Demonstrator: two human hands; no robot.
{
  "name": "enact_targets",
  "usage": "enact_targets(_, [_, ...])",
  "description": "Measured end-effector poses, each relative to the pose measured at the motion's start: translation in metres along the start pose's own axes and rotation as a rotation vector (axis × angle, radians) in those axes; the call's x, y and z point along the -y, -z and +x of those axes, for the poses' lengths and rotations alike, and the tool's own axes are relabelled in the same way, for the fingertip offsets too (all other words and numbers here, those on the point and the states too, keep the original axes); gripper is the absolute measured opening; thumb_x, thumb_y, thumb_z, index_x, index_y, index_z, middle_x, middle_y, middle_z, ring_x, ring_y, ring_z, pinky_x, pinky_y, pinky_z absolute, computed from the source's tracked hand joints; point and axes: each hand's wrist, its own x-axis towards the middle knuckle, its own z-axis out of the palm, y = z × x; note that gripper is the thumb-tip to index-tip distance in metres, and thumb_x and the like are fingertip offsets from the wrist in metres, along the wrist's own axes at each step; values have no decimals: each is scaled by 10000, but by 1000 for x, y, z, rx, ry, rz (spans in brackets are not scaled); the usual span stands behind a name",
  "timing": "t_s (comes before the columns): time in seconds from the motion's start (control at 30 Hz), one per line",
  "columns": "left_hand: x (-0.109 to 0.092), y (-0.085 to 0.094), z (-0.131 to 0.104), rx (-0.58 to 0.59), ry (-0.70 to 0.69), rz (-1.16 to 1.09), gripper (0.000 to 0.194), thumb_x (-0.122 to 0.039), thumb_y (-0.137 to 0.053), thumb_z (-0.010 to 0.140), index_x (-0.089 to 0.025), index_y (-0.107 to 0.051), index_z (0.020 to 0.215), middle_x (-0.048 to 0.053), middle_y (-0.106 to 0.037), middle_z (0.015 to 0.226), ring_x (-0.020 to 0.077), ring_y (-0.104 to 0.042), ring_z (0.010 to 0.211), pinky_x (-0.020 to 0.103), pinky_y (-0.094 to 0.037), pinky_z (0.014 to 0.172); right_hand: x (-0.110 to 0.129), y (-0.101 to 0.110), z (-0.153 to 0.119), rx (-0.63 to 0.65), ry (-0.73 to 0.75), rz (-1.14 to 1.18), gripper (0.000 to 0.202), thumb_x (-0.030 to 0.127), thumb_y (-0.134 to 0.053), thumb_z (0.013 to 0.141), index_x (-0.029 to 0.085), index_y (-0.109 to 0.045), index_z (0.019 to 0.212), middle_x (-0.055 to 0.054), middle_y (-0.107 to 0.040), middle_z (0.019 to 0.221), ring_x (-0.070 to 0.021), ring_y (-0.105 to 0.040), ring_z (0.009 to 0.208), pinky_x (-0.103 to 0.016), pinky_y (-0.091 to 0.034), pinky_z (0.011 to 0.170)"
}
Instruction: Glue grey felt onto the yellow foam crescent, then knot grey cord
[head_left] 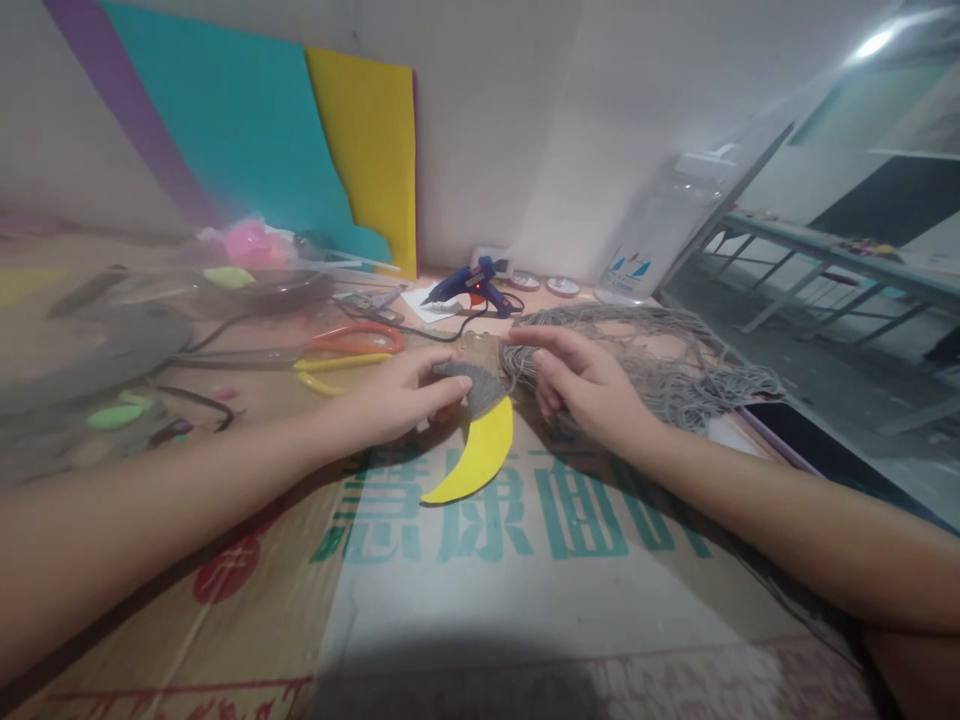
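Observation:
A yellow crescent moon shape, its upper part wrapped in grey yarn, is held between the thumb and fingers of my left hand. Its bare yellow tip points down and to the left over the cardboard. My right hand, just right of the crescent, has its fingers curled around a small bundle of grey yarn. A short stretch of yarn runs from that bundle to the wrapped edge. The undersides of both hands' fingers are hidden.
Loose grey yarn spreads behind my right hand. A blue glue gun, orange-and-yellow-handled scissors and a clear bottle stand or lie at the back. A phone lies right. Printed cardboard covers the table.

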Motion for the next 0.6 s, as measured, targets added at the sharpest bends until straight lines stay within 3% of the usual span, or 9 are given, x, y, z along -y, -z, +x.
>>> enact_targets(0.07, [0,0,0,0,-1,7,165,-333,-547,914,-176,-538,868,-44,-542,628,80,-503,521,156,-375,425,4,-1,-1,20,-14,133,304,289,-486,952,231,-556,1242,-68,-605,1331,-24,-452,463,-240,-494,482])
enact_targets(0.17, [0,1,0,3,2,19,168,-340,-548,912,-174,-549,885,-40,-551,634,84,-512,517,162,-379,423,4,-4,-3,98,-26,170,296,275,-501,946,249,-541,1238,-68,-576,1370,-30,-497,492,-242,-509,501])
enact_targets(0.3, [0,2,0,21,0,4,180,-352,-553,906,-172,-556,897,-40,-549,629,85,-507,510,166,-379,424,1,-8,-6,157,-33,100,266,258,-506,948,218,-553,1207,-56,-665,1106,-94,-609,674,-246,-534,609])
enact_targets(0.4, [0,2,0,42,14,-7,177,-348,-549,905,-172,-547,888,-41,-541,623,87,-506,512,168,-375,424,-1,-8,-6,144,-20,51,207,269,-515,950,197,-593,1128,-29,-645,904,-131,-619,810,-267,-537,723])
enact_targets(0.6, [1,4,1,107,18,28,212,-373,-556,900,-175,-528,829,-45,-531,606,85,-504,506,174,-366,436,-3,-7,-5,149,-117,47,199,339,-527,944,191,-605,1051,28,-556,678,-92,-491,530,-212,-398,469])
